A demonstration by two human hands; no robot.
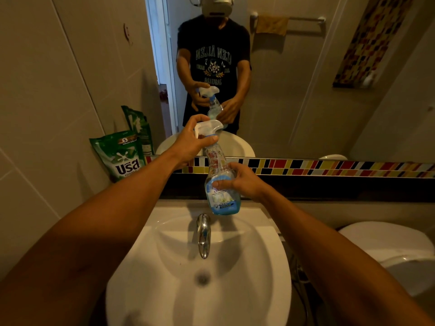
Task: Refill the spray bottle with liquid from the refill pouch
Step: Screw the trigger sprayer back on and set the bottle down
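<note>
A clear spray bottle (220,184) with a blue label and a little blue liquid at its bottom is held upright above the back of the sink. My right hand (242,182) grips its lower body. My left hand (193,143) is closed around the white trigger head (208,128) at the bottle's neck. A green refill pouch (122,156) stands upright against the wall on the ledge to the left, apart from both hands.
A white sink (270,267) with a chrome tap (203,234) lies below the bottle. The mirror (306,90) behind reflects me. A coloured tile strip (329,168) runs under it. A white toilet (388,250) stands at the right.
</note>
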